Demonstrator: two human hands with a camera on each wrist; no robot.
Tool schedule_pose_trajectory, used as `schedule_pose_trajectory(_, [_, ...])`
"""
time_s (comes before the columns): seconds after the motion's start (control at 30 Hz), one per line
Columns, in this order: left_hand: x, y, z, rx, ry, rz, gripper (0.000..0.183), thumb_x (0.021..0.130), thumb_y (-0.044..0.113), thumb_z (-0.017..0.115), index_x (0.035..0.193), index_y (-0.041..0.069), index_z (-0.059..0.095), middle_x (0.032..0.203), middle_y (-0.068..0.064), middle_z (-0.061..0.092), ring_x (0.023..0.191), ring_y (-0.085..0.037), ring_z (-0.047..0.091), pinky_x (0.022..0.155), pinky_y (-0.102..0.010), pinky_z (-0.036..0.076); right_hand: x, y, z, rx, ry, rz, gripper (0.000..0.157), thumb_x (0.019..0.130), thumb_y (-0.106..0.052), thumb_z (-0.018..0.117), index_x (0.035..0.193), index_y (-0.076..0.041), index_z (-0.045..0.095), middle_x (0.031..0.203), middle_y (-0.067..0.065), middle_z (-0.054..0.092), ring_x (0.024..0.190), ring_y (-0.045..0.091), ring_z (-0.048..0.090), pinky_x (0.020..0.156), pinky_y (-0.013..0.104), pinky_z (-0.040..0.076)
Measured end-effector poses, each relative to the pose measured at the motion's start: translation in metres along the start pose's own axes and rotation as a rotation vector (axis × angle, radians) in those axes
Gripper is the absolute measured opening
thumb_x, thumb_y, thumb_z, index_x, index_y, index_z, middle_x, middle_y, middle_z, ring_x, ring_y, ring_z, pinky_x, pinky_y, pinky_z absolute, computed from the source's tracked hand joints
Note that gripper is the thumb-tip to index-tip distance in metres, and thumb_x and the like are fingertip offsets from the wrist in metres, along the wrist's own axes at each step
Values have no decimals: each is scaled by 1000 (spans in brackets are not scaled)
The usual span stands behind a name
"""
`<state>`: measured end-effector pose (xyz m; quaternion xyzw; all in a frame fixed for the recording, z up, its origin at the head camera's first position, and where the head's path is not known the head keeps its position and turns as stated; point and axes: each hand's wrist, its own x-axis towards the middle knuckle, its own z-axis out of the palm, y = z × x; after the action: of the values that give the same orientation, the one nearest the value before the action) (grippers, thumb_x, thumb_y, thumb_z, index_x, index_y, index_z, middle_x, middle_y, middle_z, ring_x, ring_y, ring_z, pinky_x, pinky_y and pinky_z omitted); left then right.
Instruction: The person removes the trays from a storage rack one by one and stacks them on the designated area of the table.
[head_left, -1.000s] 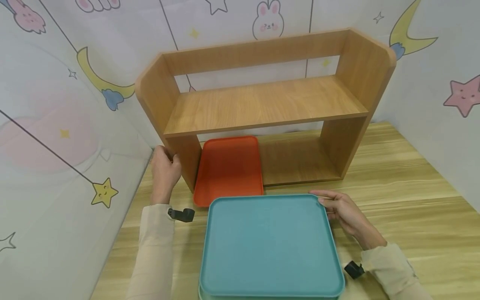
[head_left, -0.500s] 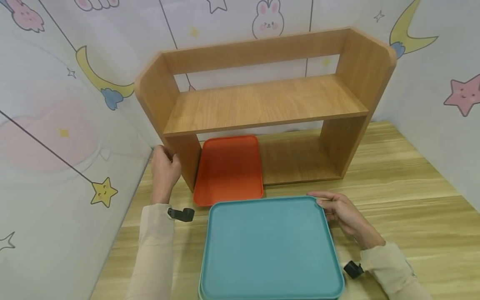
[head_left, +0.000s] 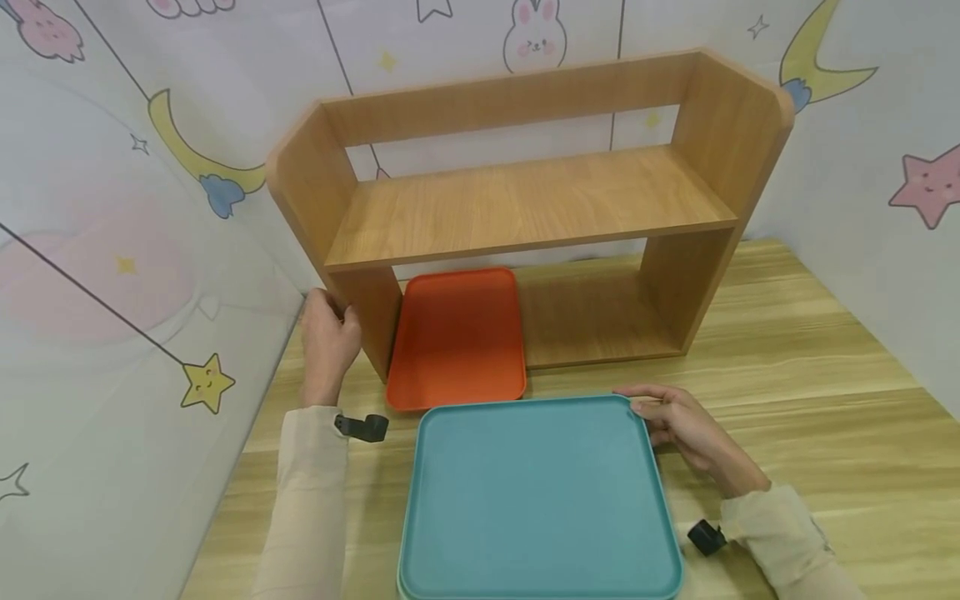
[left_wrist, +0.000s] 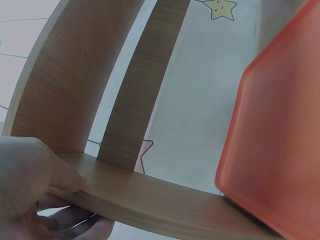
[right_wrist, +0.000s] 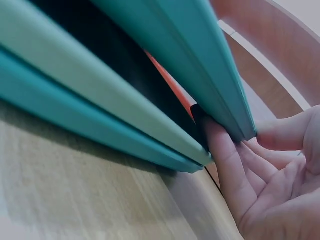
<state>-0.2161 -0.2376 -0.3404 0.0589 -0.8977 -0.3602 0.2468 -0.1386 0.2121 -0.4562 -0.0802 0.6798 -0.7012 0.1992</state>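
Note:
My left hand (head_left: 330, 337) grips the left side panel of a wooden desktop shelf (head_left: 525, 204); in the left wrist view its thumb and fingers lie on opposite sides of the board. My right hand (head_left: 690, 429) pinches the far right corner of a teal tray (head_left: 540, 500) in front of the shelf. The right wrist view has that corner raised above a light green tray (right_wrist: 105, 80) and another teal tray (right_wrist: 90, 125) on the table. A red-orange tray (head_left: 461, 333) lies in the shelf's lower left, its front end sticking out.
The wood-grain table (head_left: 817, 400) extends to the right of the shelf. A patterned white cloth wall (head_left: 135, 250) stands close on the left, with more behind and to the right. Black wrist cameras (head_left: 363, 427) sit at both sleeves.
The far edge of the upper teal tray has shifted slightly toward me, along with my right hand. My left hand stays on the shelf panel.

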Motion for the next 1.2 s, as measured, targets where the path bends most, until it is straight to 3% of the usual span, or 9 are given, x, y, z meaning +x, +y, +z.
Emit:
schedule_pose_trajectory(0.27, [1,1,0,1,9,9,19,94,12,46,102,-6,46,94,-19,49,82,-32,49,69,-36,37,0,-3,2,-93,66,17,44,98,-18,51,130,11,44,92,-2,71,78,15,69,66,33,57])
schedule_pose_trajectory(0.37, [2,1,-1,1,11,11,19,94,12,47,102,-6,46,93,-19,50,82,-32,50,69,-36,38,-1,-5,5,-148,116,8,43,97,-20,54,130,8,49,97,0,70,81,14,68,68,34,56])
schedule_pose_trajectory(0.57, [2,1,-1,-2,8,6,20,95,13,46,103,-6,47,95,-20,51,83,-32,51,70,-37,39,-2,-8,8,-352,230,-30,37,94,-26,60,123,-3,63,118,9,66,98,2,60,83,23,49])
schedule_pose_trajectory(0.7, [2,1,-1,0,3,-2,21,95,13,46,104,-6,46,96,-21,51,85,-33,51,71,-37,40,-1,-8,7,-391,224,-28,35,93,-26,61,121,-5,65,124,14,63,103,2,58,86,21,46])
schedule_pose_trajectory(1.2, [0,1,0,2,-7,-17,20,95,13,46,104,-5,46,95,-20,49,85,-32,48,71,-36,37,2,-5,4,-399,168,24,34,93,-20,59,120,0,62,122,16,62,96,7,58,80,28,49])
